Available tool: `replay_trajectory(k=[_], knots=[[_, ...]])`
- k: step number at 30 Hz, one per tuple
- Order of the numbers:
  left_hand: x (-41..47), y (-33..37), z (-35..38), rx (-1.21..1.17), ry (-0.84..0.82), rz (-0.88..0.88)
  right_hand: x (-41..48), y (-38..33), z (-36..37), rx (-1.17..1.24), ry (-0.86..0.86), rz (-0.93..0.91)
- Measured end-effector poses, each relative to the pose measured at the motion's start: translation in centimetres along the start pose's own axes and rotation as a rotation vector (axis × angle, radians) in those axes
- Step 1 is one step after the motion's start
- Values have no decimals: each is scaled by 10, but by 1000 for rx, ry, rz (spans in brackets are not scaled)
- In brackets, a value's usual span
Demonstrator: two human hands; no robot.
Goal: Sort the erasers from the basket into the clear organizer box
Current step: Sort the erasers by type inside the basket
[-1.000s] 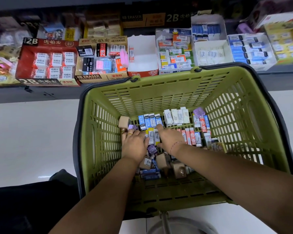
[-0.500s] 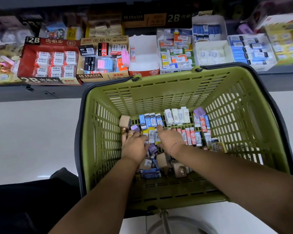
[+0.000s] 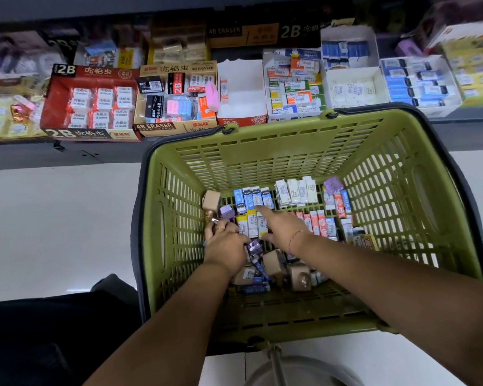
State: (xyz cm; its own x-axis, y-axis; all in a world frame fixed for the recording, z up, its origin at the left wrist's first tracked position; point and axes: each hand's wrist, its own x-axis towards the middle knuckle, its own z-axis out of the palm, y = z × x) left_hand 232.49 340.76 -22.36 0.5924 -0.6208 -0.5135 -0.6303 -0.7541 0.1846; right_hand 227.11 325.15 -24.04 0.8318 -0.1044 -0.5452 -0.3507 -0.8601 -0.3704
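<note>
Right grip (image 3: pixel 283 229) on erasers (image 3: pixel 251 197), left grip (image 3: pixel 226 246) beside, basket (image 3: pixel 290 151) around, boxes (image 3: pixel 95 104) behind

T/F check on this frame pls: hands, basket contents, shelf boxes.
1. The left hand and the right hand are both inside the green basket. True.
2. The basket holds no erasers. False: its floor holds many, among them a row of blue-sleeved erasers near the far wall.
3. The right hand's index finger is stretched out toward the blue-sleeved erasers. True.
4. The red 2B box is inside the basket. False: the red 2B display box sits on the shelf beyond the basket.
5. The left hand wears a ring. True.
</note>
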Motion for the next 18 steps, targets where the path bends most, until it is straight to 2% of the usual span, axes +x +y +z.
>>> replay_trajectory(k=[4, 9, 12, 18], knots=[[-3, 2, 1, 90, -95, -32, 0, -2, -1, -24, -24, -31], [0, 1, 0, -29, -26, -88, 1, -2, -1, 34, -26, 3], [1, 0, 0, -78, -14, -111, -2, -4, 1, 156, -19, 79], [0, 0, 2, -63, -11, -93, -5, -6, 2, 293, -16, 134]])
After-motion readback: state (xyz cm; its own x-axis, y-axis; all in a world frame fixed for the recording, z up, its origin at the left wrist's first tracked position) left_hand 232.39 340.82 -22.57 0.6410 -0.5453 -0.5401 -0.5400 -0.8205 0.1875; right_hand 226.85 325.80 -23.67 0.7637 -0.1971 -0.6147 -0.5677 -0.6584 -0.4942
